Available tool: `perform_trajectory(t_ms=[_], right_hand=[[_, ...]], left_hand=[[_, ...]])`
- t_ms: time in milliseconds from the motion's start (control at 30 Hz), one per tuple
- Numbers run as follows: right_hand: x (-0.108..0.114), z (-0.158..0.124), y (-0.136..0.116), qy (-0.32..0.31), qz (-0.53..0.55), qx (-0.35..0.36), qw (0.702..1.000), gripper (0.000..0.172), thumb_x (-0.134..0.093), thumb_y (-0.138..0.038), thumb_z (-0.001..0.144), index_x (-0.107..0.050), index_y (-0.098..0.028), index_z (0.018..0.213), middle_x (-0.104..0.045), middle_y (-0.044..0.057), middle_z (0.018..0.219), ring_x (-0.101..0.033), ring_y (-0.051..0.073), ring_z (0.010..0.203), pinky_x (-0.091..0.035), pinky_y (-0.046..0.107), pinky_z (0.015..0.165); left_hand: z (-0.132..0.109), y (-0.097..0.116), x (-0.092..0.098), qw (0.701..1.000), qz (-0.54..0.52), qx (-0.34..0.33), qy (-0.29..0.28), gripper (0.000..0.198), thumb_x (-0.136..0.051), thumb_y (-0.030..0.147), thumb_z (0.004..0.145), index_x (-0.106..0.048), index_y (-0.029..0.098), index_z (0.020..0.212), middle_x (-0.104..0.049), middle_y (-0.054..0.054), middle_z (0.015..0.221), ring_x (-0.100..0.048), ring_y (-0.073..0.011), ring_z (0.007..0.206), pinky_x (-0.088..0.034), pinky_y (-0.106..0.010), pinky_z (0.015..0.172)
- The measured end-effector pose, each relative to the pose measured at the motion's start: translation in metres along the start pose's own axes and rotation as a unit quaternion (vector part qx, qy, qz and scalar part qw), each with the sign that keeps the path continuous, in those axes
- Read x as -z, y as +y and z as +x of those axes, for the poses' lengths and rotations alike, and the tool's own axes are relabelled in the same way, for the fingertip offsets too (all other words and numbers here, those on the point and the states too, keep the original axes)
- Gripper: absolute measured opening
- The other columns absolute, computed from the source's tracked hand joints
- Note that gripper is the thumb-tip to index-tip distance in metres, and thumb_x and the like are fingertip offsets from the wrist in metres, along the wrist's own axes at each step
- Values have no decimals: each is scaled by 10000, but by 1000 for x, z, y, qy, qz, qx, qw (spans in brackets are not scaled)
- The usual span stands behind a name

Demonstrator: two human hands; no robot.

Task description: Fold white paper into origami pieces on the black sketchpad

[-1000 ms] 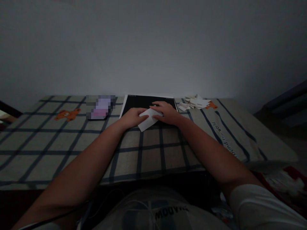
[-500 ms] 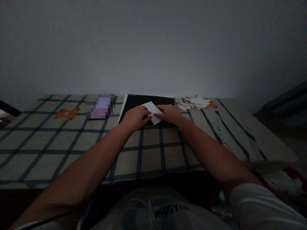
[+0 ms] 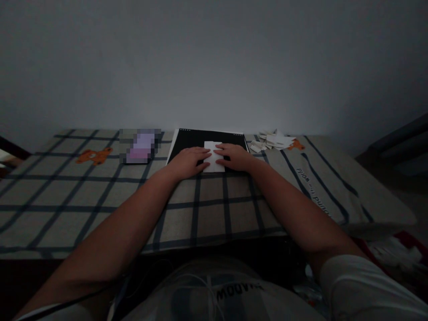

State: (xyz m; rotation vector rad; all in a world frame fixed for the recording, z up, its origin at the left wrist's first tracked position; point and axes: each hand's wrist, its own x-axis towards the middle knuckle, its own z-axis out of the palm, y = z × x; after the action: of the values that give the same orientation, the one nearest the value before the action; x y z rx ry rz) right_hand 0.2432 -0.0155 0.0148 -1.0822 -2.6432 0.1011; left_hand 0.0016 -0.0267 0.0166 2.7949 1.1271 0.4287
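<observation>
A small white sheet of paper [image 3: 213, 151] lies upright on a black board [image 3: 200, 138] at the far side of the table. My left hand [image 3: 187, 161] rests flat on the paper's left edge, fingers stretched out. From the other side, my right hand [image 3: 234, 157] presses its fingers flat on the paper's right edge. Both hands hold the paper down on the board; part of it is hidden under the fingers.
The table carries a checked cloth [image 3: 100, 196] with orange bear prints [image 3: 92, 156]. A blurred purple object [image 3: 140, 146] lies left of the board. A heap of several white paper pieces [image 3: 272, 141] sits to the right. A plain wall stands behind.
The paper was tilted and partly off the board's near edge; it has been turned upright and now lies flat on the board. Both hands have moved slightly further onto the board with it.
</observation>
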Motion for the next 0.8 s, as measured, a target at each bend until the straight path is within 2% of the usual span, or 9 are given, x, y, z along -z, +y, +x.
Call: perform_trajectory(t_ms=[100,233,367,500,600,800], right_hand=[[0,-1,1,-14,2,6,1000,494,-569,-440,939,-597,-199,1370,-521,144,1469,-485,277,1340,-352,446,1104],[5,-3,-6,-30,-9,-12,999,611,-650,-581,849,-620,-230,1348,-531,137,1457,-467,322,1331,-339,482,1085],[9,-5,-11,-39,-19,-19,999,706,-699,-663,760,-623,-275,1345,-528,128,1444,-450,352,1301,-347,488,1031],[14,-5,-14,-37,-49,8,998,761,-699,-703,728,-631,-252,1337,-569,151,1354,-498,342,1188,-364,429,938],[17,-4,-18,-36,-72,34,996,657,-675,-669,777,-689,-216,1252,-629,147,1212,-545,302,1074,-358,368,849],[14,-1,-27,-17,-113,113,987,328,-630,-464,876,-754,-191,1010,-672,108,1028,-553,243,935,-319,342,766]], left_hand=[[-1,-1,2,1000,-12,4,-1,480,-489,424,926,-632,184,1316,-579,-113,1420,-509,-270,1334,-344,-454,1145],[-3,-5,5,1000,-5,2,5,454,-479,394,927,-654,182,1287,-592,-112,1404,-518,-271,1323,-367,-458,1129],[-3,-7,4,1000,4,2,7,451,-467,407,939,-661,183,1279,-600,-108,1396,-533,-266,1305,-385,-450,1118],[-2,-12,1,1000,-8,-14,5,473,-439,422,961,-643,167,1303,-593,-112,1404,-518,-262,1325,-373,-455,1132],[-1,-15,-1,1000,-21,-22,-4,484,-380,413,985,-635,160,1311,-583,-93,1418,-496,-239,1355,-343,-435,1160],[-1,-18,-1,994,-107,-7,4,513,-342,478,987,-656,210,1291,-617,-43,1383,-494,-226,1360,-325,-411,1169]])
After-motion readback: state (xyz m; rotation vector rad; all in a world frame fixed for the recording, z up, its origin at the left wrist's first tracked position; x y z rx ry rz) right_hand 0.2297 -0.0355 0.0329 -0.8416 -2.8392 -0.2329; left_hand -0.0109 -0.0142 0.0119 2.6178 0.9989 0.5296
